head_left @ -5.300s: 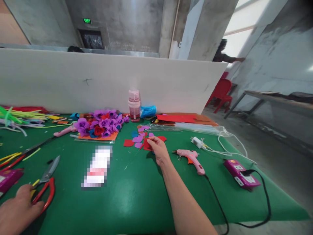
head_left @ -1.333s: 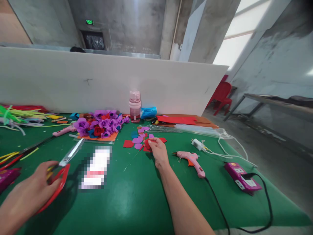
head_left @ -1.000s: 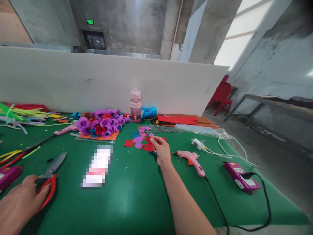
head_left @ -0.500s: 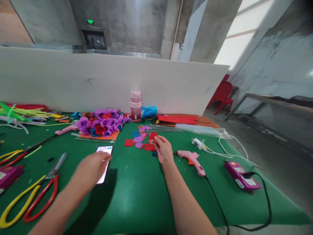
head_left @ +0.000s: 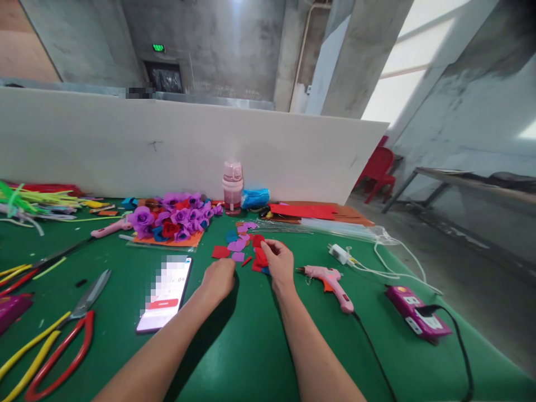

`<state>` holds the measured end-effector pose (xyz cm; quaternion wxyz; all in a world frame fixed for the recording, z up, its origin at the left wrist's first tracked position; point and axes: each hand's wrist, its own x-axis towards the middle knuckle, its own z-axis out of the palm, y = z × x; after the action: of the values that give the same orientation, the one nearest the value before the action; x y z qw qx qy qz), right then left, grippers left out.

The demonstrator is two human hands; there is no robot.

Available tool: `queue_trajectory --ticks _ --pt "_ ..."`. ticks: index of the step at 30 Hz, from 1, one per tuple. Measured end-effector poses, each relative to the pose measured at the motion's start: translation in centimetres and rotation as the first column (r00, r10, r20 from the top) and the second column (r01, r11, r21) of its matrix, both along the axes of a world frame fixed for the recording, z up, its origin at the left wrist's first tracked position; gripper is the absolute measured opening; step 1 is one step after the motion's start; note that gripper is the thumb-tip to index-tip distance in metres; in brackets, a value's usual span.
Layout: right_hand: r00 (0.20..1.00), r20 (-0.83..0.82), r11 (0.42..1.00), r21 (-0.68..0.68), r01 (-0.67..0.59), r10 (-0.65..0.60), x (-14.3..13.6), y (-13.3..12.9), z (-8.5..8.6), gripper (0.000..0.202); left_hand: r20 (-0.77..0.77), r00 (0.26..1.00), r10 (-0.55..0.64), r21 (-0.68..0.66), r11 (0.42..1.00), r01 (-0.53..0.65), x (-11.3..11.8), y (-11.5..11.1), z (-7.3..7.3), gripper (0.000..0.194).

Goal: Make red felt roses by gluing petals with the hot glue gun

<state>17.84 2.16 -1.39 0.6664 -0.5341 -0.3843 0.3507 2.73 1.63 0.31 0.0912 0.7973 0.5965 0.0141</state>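
My right hand (head_left: 280,262) pinches a red petal-shaped piece (head_left: 258,240) between thumb and fingers, just above more red pieces (head_left: 260,257) on the green table. Lower and to its left, my left hand (head_left: 220,277) is closed with fingers bent down at the table surface; whatever they hold is hidden. A small red rolled tip (head_left: 247,261) lies between the two hands. Around them are scattered cut pieces: a red piece (head_left: 221,252) by my left fingertips, purple pieces (head_left: 237,245) and a blue one (head_left: 231,236).
A lit phone (head_left: 165,296) lies beside my left forearm. Large scissors (head_left: 86,304) rest farther left. A bunch of purple flowers (head_left: 184,215) and a pink bottle (head_left: 233,190) stand behind. At right are a pink glue gun (head_left: 330,282), a white plug (head_left: 340,253) and a purple power strip (head_left: 416,315).
My left hand has left the phone and moved right to the table near the petal pieces. The phone's screen now shows a red bar. My right hand still holds the red piece.
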Motion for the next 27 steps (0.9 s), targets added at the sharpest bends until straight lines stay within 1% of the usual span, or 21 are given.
queue_trajectory --ticks 1,3,4,5,6,7,8,9,10,11,12,13,14,16,18,20,22,24,26,27 --pt "0.994 -0.110 1.000 0.000 -0.014 0.014 0.1 0.0 0.1 0.021 0.051 0.999 0.010 0.018 1.000 -0.011 -0.2 0.1 0.0 0.022" --pt "0.945 -0.325 0.999 0.000 -0.038 0.036 0.2 0.0 0.4 0.023 0.205 0.978 0.030 0.061 0.997 -0.043 -0.7 0.3 0.4 0.016" --pt "0.910 -0.413 0.999 -0.002 -0.053 0.048 0.3 -0.1 0.7 0.024 0.317 0.947 0.051 0.058 0.996 -0.073 -0.9 0.4 0.6 0.012" --pt "0.874 -0.481 0.997 -0.006 -0.078 0.066 0.3 -0.3 0.9 0.026 0.452 0.888 0.081 0.025 0.994 -0.104 -1.0 0.4 0.8 0.009" --pt "0.844 -0.529 0.993 -0.008 -0.116 0.094 0.1 -0.4 1.1 0.027 0.598 0.791 0.129 -0.054 0.991 -0.121 -1.1 0.5 0.9 0.007" --pt "0.819 -0.559 0.986 -0.010 -0.167 0.133 0.0 -0.6 1.3 0.027 0.728 0.662 0.180 -0.137 0.984 -0.117 -1.1 0.5 1.0 0.006" --pt "0.800 -0.573 0.975 -0.012 -0.223 0.176 -0.3 -0.8 1.4 0.026 0.822 0.523 0.224 -0.209 0.974 -0.089 -1.1 0.5 1.0 0.007" --pt "0.787 -0.577 0.961 -0.017 -0.277 0.216 -0.6 -0.9 1.4 0.025 0.882 0.392 0.261 -0.263 0.964 -0.051 -1.0 0.5 0.9 0.009" --pt "0.778 -0.577 0.946 -0.024 -0.322 0.250 -1.0 -1.0 1.3 0.024 0.915 0.284 0.286 -0.294 0.956 -0.015 -0.9 0.5 0.7 0.013" --pt "0.771 -0.575 0.934 -0.033 -0.356 0.273 -1.3 -1.0 1.1 0.024 0.932 0.202 0.302 -0.311 0.950 0.015 -0.8 0.5 0.6 0.016" --pt "0.771 -0.572 0.927 -0.045 -0.372 0.281 -1.5 -1.0 0.9 0.023 0.939 0.143 0.312 -0.320 0.947 0.037 -0.7 0.5 0.4 0.018" --pt "0.779 -0.564 0.927 -0.062 -0.370 0.274 -1.7 -1.0 0.7 0.023 0.943 0.103 0.316 -0.322 0.945 0.056 -0.6 0.5 0.3 0.020" --pt "0.797 -0.547 0.932 -0.081 -0.353 0.254 -1.8 -0.9 0.5 0.023 0.946 0.077 0.314 -0.320 0.945 0.070 -0.6 0.4 0.3 0.021" --pt "0.850 -0.489 0.952 -0.110 -0.284 0.197 -1.7 -0.6 0.1 0.023 0.951 0.071 0.302 -0.307 0.947 0.093 -0.5 0.3 0.3 0.025" --pt "0.899 -0.413 0.973 -0.104 -0.205 0.145 -1.5 -0.5 -0.1 0.021 0.953 0.116 0.280 -0.291 0.952 0.090 -0.5 0.1 0.5 0.027" --pt "0.931 -0.344 0.984 -0.075 -0.161 0.126 -1.4 -0.4 -0.1 0.019 0.952 0.173 0.254 -0.268 0.961 0.065 -0.4 0.0 0.7 0.028" --pt "0.949 -0.284 0.986 -0.057 -0.158 0.136 -1.4 -0.5 0.2 0.018 0.955 0.203 0.216 -0.228 0.973 0.035 -0.4 0.0 0.7 0.027" --pt "0.956 -0.239 0.981 -0.058 -0.187 0.168 -1.4 -0.7 0.4 0.017 0.963 0.219 0.160 -0.167 0.986 0.013 -0.6 0.1 0.6 0.026" --pt "0.957 -0.194 0.971 -0.064 -0.230 0.214 -1.4 -0.9 0.7 0.016 0.968 0.226 0.109 -0.111 0.994 -0.005 -0.8 0.3 0.5 0.024" --pt "0.956 -0.169 0.965 -0.067 -0.254 0.240 -1.4 -1.0 0.8 0.015 0.970 0.220 0.105 -0.105 0.994 -0.012 -0.9 0.5 0.4 0.024"
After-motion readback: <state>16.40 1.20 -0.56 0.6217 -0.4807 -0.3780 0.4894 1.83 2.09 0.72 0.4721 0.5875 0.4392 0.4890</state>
